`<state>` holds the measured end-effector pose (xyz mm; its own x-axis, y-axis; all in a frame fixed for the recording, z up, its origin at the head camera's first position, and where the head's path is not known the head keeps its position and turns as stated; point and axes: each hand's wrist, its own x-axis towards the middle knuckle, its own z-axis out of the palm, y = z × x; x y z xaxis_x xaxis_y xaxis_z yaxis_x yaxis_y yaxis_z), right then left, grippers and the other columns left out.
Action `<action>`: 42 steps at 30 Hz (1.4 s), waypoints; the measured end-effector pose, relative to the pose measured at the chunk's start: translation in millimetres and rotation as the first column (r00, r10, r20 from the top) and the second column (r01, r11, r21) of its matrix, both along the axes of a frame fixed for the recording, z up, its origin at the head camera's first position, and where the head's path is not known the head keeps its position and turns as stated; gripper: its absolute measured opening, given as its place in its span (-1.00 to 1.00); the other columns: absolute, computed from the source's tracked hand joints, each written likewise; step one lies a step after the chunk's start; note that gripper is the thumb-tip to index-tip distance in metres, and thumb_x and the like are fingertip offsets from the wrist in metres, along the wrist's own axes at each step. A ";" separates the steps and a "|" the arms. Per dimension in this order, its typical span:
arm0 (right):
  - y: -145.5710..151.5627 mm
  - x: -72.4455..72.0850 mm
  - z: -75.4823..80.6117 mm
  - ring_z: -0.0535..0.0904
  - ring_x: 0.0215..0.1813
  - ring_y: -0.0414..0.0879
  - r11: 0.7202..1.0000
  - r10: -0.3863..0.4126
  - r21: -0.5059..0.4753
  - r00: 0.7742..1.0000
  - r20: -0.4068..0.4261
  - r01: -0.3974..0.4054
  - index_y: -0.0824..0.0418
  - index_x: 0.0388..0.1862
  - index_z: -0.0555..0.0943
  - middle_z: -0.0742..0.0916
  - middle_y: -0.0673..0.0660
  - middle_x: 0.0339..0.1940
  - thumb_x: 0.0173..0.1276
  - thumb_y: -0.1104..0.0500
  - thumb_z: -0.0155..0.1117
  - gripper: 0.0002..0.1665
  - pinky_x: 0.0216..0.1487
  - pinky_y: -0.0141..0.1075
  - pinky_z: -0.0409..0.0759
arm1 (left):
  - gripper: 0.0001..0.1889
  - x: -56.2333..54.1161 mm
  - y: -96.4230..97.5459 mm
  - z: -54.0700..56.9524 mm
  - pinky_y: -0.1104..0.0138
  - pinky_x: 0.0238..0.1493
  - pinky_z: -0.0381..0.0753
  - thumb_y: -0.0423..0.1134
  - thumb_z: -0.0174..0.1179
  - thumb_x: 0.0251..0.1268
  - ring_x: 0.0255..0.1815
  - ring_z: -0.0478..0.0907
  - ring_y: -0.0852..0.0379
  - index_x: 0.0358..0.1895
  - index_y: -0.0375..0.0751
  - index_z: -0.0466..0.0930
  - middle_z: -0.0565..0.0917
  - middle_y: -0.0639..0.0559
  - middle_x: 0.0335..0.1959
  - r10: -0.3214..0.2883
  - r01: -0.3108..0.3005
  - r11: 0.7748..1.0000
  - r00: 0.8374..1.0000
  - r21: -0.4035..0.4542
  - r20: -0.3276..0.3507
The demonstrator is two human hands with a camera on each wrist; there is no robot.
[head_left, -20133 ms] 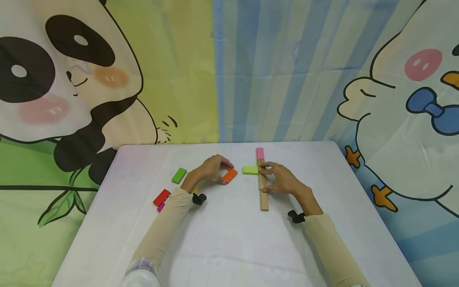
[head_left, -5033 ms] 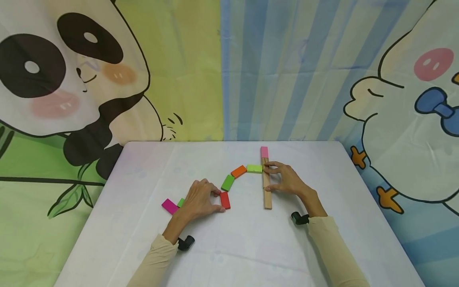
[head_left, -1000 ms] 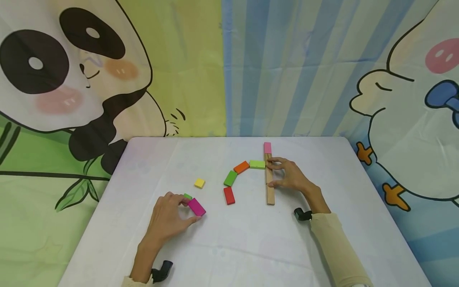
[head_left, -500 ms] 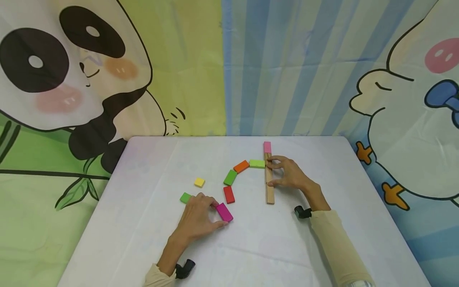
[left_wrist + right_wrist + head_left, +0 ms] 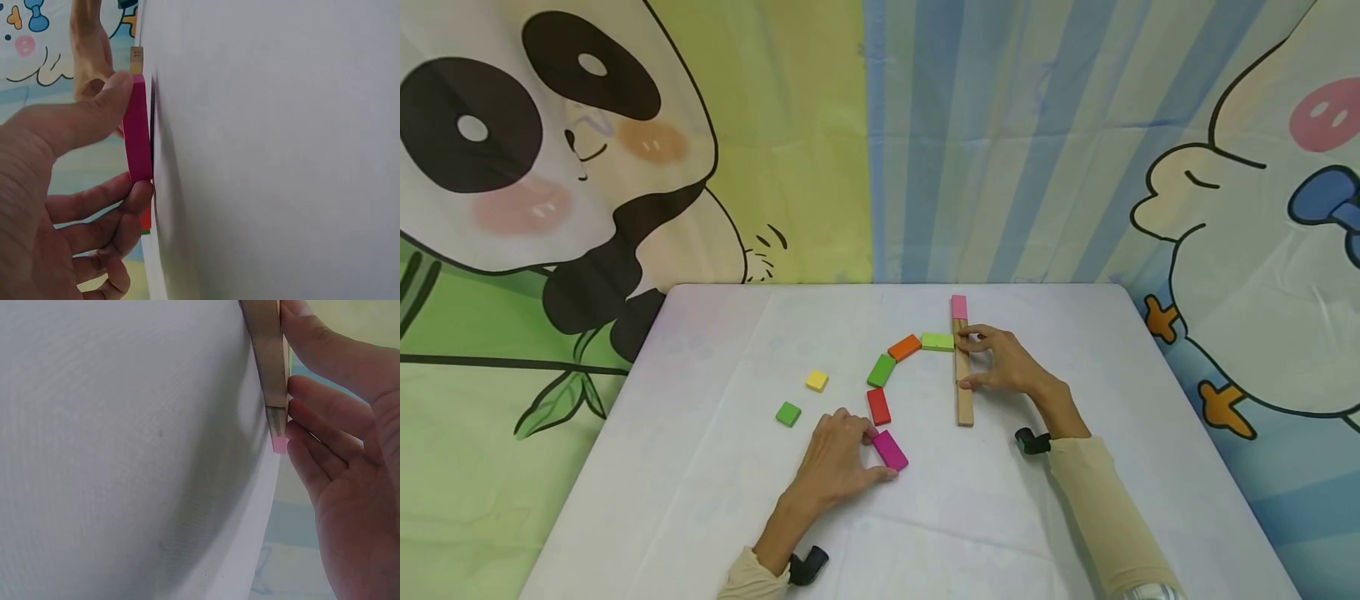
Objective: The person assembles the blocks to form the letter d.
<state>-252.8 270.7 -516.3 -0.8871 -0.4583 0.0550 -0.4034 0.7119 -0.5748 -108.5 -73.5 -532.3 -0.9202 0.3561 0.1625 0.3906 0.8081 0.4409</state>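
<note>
The left hand (image 5: 837, 461) pinches a dark pink block (image 5: 891, 450) near a red block (image 5: 879, 407), while the right hand (image 5: 1009, 363), fingers loose, touches wooden sticks (image 5: 963, 365).

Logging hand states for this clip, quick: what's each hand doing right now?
Left hand: closed, pinching the magenta block between thumb and fingers.
Right hand: not gripping, relaxed and touching the wooden strip.
</note>
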 end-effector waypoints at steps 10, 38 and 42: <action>0.3 1.3 0.3 0.40 0.65 0.38 1.000 -0.010 -0.011 1.000 0.006 0.010 0.33 0.43 0.62 0.58 0.32 0.59 0.07 0.12 0.85 -0.05 0.62 0.41 0.29 | -0.50 1.0 3.1 1.9 0.27 -0.05 0.43 0.10 0.76 -0.03 -0.25 0.39 0.28 -0.08 -0.06 0.83 0.69 0.24 -0.37 0.027 -0.028 0.999 0.998 0.015 0.059; 2.8 -0.2 -0.8 0.40 0.66 0.37 1.000 -0.011 -0.027 1.000 0.009 0.011 0.29 0.42 0.64 0.59 0.30 0.58 0.05 0.11 0.86 -0.04 0.63 0.41 0.28 | -0.41 -49.0 -6.2 16.7 0.17 0.23 0.52 -0.16 0.81 -0.09 0.16 0.44 0.17 0.12 0.13 0.83 0.71 0.19 0.04 -0.340 0.340 0.939 0.940 -0.049 0.011; 2.7 -0.4 -1.8 0.41 0.65 0.37 0.999 -0.005 -0.032 1.000 0.004 0.005 0.31 0.42 0.64 0.60 0.30 0.57 0.04 0.11 0.86 -0.04 0.62 0.40 0.30 | -0.46 -54.0 -2.7 15.5 0.18 0.22 0.48 -0.13 0.81 -0.09 0.18 0.41 0.17 0.06 0.14 0.84 0.67 0.19 0.08 -0.383 0.385 0.921 0.923 -0.064 0.034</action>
<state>-253.2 273.4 -518.1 -0.8897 -0.4517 0.0662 -0.3976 0.6954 -0.5985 -162.4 -76.2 -516.8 -0.7133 0.6924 0.1084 0.6686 0.6259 0.4016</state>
